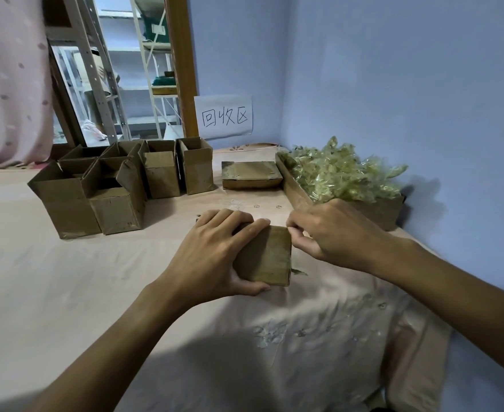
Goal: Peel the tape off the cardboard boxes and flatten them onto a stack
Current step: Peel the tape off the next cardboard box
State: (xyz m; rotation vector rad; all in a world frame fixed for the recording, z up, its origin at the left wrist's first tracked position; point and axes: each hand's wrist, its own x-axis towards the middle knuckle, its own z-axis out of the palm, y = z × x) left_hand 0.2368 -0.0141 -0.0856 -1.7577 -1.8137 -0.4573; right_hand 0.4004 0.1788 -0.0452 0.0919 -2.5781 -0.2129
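Clamped round the small brown cardboard box (267,257), our left hand (215,251) pins it on the pink cloth (66,278) while our right hand (331,233) pinches its far-right corner, likely a tape edge; light, stiff, dentable, so grip edges.

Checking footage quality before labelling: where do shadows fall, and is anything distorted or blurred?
Head view: a dark shadow lies on the cloth at bottom centre; the tape pile shadows the blue wall; wide-angle bending tilts the shelving; the held box looks sharp.
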